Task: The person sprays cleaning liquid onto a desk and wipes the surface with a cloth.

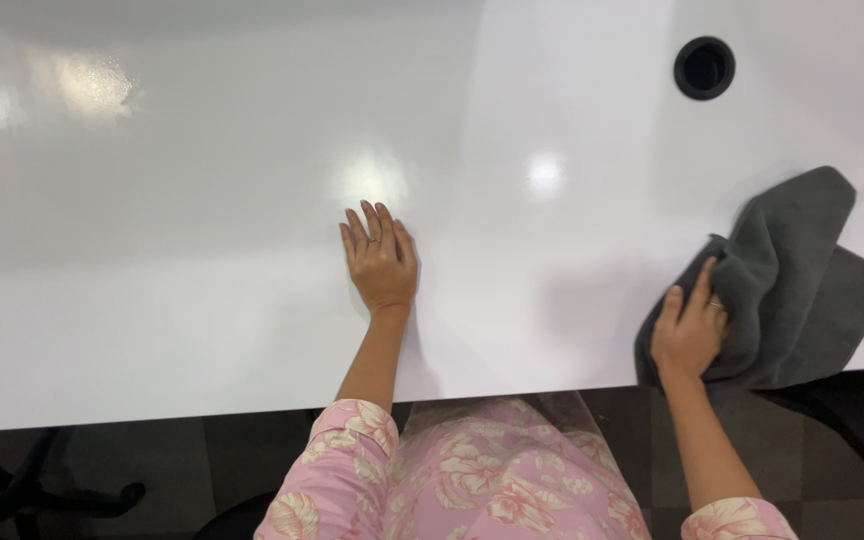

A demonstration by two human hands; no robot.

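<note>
A glossy white table [182, 300] fills most of the head view. My left hand [380, 262] lies flat on it near the middle, palm down, fingers together and pointing away from me, holding nothing. My right hand [690, 328] presses on a crumpled dark grey cloth [792, 280] at the table's near right edge. Its fingers are spread over the cloth's left part. The cloth hangs slightly over the near edge. Both arms come out of pink flowered sleeves.
A round black cable hole [704, 68] sits in the tabletop at the far right. Ceiling lights glare on the surface. Below the near edge are a dark floor and a black chair base [22, 495] at lower left.
</note>
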